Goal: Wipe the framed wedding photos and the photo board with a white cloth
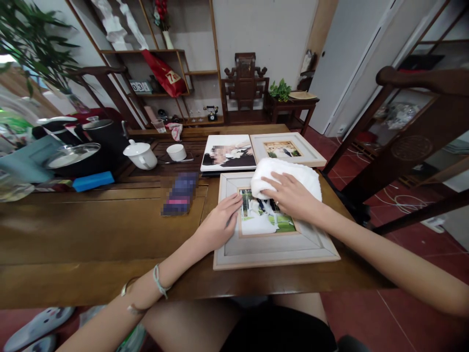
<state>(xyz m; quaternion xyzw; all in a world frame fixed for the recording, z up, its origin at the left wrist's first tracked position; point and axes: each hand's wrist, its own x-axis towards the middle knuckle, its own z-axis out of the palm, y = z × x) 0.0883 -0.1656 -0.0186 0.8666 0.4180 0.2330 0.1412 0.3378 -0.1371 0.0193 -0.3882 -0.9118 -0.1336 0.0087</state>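
A framed photo (pixel 234 252) with a wide whitish border lies flat near the table's front edge. Its picture shows white-clad and dark-clad figures on green grass. My left hand (pixel 219 221) rests flat on the left side of the border, fingers stretched towards the picture. Over the upper right of the frame, my right hand (pixel 291 195) presses and holds a folded white towel (pixel 306 177), which hides that part of the frame and picture. Behind it lie a second whitish framed photo (pixel 309 150) and a white-edged photo panel (pixel 230 146).
Left of the frame lies a dark, blurred-out item (pixel 179 194) on the wooden table (pixel 110 234). Farther left are a blue block (pixel 93 181), a white lidded teapot (pixel 141 155), a white cup (pixel 176 152) and dark pots (pixel 75 159). A wooden chair (pixel 406 142) stands at the right.
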